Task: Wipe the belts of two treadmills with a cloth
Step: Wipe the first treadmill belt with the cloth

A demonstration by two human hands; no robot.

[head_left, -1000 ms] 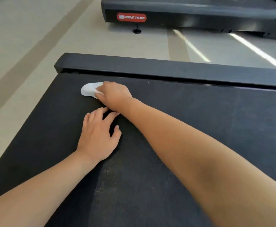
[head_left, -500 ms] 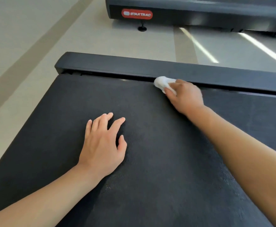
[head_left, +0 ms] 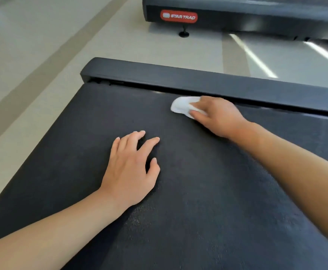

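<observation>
Resting flat on the black treadmill belt [head_left: 207,201], the left hand [head_left: 130,172] lies palm down with its fingers straight and slightly spread, holding nothing; its bare forearm runs back to the near left corner of the belt. Farther along the belt and to the right of that hand, well apart from it, the right hand [head_left: 217,117] presses a small white cloth [head_left: 180,107] down onto the belt, thumb and fingers curled over the cloth's near part so that only its rounded left end shows. The cloth sits on the belt's far edge, just beside the dark end rail [head_left: 217,82] that crosses the belt from left to right. The right forearm reaches in from the belt's near right side. Beyond the rail lies a pale floor [head_left: 42,55] with a darker stripe running diagonally left of the belt and bright streaks of reflected light to the right. Past that floor, farthest from the belt, stands a second treadmill [head_left: 256,20], its dark base carrying a red "STAR TRAC" badge [head_left: 178,16] and a small black foot [head_left: 184,33] touching the floor.
</observation>
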